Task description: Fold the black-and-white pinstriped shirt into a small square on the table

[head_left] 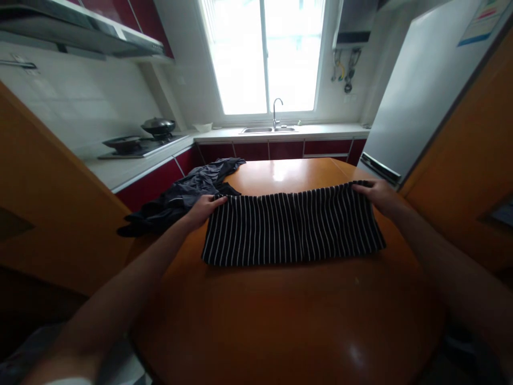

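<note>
A black cloth with thin white stripes (292, 227) lies folded flat in a wide band on a round orange-brown table (288, 315). My left hand (204, 207) pinches the cloth's far left corner. My right hand (374, 193) grips the far right corner, fingers curled over the edge. Both arms reach out across the table. A crumpled dark grey garment (188, 195) lies in a heap at the table's far left, just beyond my left hand.
A kitchen counter with red cabinet fronts (280, 148) runs behind the table, with a sink and tap (276, 115) under a bright window. A stove with pans (138, 141) is at the left, a grey fridge (417, 101) at the right. Orange doors flank both sides.
</note>
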Demonstrator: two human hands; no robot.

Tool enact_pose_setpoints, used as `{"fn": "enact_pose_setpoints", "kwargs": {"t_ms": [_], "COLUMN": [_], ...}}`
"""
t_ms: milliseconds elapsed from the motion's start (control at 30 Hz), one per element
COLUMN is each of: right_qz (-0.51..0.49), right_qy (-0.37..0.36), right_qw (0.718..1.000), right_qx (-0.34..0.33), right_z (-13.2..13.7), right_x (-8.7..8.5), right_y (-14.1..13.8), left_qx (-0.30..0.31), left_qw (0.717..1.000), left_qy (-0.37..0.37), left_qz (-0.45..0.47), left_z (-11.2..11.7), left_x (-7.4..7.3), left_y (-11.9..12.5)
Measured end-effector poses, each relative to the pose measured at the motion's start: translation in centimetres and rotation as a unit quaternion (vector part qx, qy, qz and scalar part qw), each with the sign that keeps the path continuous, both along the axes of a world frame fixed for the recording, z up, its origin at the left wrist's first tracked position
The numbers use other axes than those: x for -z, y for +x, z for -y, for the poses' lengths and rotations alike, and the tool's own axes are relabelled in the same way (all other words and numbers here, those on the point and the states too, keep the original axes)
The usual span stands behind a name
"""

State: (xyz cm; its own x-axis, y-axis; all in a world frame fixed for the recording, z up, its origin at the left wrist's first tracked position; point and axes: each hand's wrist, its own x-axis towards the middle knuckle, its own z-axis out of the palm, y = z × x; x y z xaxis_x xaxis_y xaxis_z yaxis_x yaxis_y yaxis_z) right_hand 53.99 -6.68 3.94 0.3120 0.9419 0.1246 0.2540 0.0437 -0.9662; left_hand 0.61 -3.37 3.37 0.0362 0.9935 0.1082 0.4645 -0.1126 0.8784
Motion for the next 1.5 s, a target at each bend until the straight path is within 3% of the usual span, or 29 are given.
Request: {"fn": "enact_pose_setpoints", "kwargs": {"t_ms": [167, 300, 400, 467, 600, 667, 733, 833, 900, 967, 1067, 1167, 1267, 1400, 1500], "right_qz": [0.078, 0.106, 0.19, 0.286, 0.432, 0.446, 0.443, 0.463, 0.477, 0.486, 0.496, 0.493, 0.485, 0.478, 0.503], "right_qy": [-0.079, -0.091, -0.092, -0.077, 0.016, 0.092, 0.144, 0.104, 0.047, 0.002, -0.015, 0.044, 0.103, 0.125, 0.154], "right_qw": [0.993, 0.99, 0.977, 0.954, 0.898, 0.89, 0.882, 0.854, 0.842, 0.843, 0.854, 0.863, 0.866, 0.858, 0.83], "right_qx": [0.028, 0.037, 0.038, 0.053, 0.082, 0.023, -0.078, -0.211, -0.246, -0.23, -0.157, -0.095, -0.06, -0.14, -0.186], "right_z": [-4.9, -6.0, -6.1, -5.8, -3.4, -1.5, 0.2, 1.8, 1.8, 1.5, 1.7, 3.9, 7.6, 11.6, 12.4], "right_x": [5.2, 7.6, 7.9, 7.5, 5.5, 4.8, 5.0, 6.7, 8.2, 9.4, 10.4, 10.8, 10.6, 9.9, 9.3], "right_y": [-1.2, -0.3, 0.6, 0.5, -3.0, -6.6, -10.5, -14.7, -15.1, -13.4, -8.2, -2.0, 2.7, 4.8, 4.4], "left_qx": [-0.038, -0.033, -0.026, -0.031, 0.007, 0.094, 0.182, 0.262, 0.275, 0.263, 0.216, 0.169, 0.167, 0.188, 0.215], "left_qw": [0.991, 0.982, 0.97, 0.959, 0.925, 0.918, 0.906, 0.875, 0.866, 0.868, 0.873, 0.883, 0.886, 0.876, 0.859], "left_qy": [0.014, 0.053, 0.09, 0.122, 0.205, 0.213, 0.206, 0.182, 0.153, 0.128, 0.113, 0.136, 0.193, 0.261, 0.284], "left_qz": [-0.126, -0.177, -0.225, -0.256, -0.319, -0.32, -0.323, -0.365, -0.388, -0.402, -0.421, -0.416, -0.388, -0.361, -0.367], "left_z": [-4.1, -4.8, -5.0, -4.7, -1.9, 0.6, 3.2, 5.8, 6.3, 6.2, 6.6, 8.5, 11.4, 13.9, 14.2], "left_x": [4.2, 5.5, 5.6, 5.2, 4.0, 3.8, 4.2, 5.8, 6.7, 7.3, 7.3, 7.2, 7.0, 6.5, 6.1], "left_y": [0.5, 0.0, -0.5, -0.3, 2.7, 5.4, 8.3, 10.9, 10.8, 9.0, 4.3, -0.9, -4.7, -6.1, -5.6]}}
